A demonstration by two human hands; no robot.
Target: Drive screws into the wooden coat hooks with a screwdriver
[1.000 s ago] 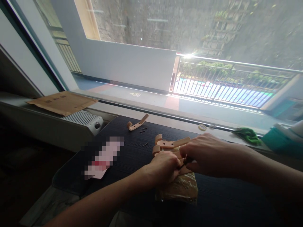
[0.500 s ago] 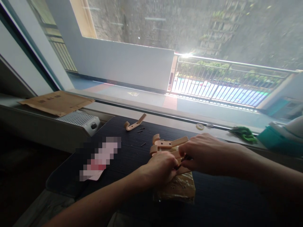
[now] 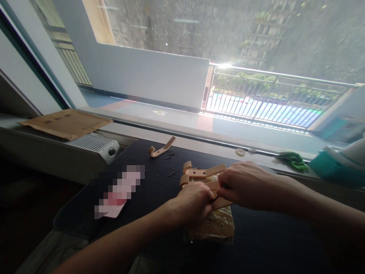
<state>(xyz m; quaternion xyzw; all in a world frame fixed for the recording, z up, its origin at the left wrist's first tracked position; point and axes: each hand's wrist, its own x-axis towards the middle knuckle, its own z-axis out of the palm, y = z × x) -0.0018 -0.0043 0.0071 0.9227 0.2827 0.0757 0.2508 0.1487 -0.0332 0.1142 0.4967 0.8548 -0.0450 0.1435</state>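
Near wooden strip [image 3: 222, 203] lies on a film-wrapped brown package [image 3: 218, 227], right of centre on the dark table [image 3: 159, 186]; its left part is hidden under the left hand [image 3: 196, 199]. Left hand curled, knuckles up, bearing on the wood; fingertips hidden, so can't tell whether they pinch it or only press. Right hand [image 3: 242, 184] clamped around a thin dark tool [image 3: 216, 198], fingers closed together, shaft slanting down-left to the wood by the left thumb; tip not clear, tool type can't be told. Just beyond the left hand, a second wooden piece with a curled end [image 3: 184, 180], partly covered. Behind that, a pale wooden hook [image 3: 199, 173], two dark holes in its flat part, straight arm angled up toward the right hand. Left of the package, a few small dark screws [image 3: 171, 174] loose on the table; further back, near the table's far edge, a loose wooden hook [image 3: 161, 152], also two-holed. Pink item [image 3: 125, 186] at table left, pixelated. Sill [image 3: 199, 144] behind: tape roll [image 3: 240, 152], green cloth [image 3: 295, 161], teal container [image 3: 327, 167] at far right. Far left, a brown envelope [image 3: 68, 123] partly over a white slatted unit [image 3: 92, 142]. Beyond the glass: pale wall [image 3: 159, 78], metal railing [image 3: 273, 99], bright sun glare.
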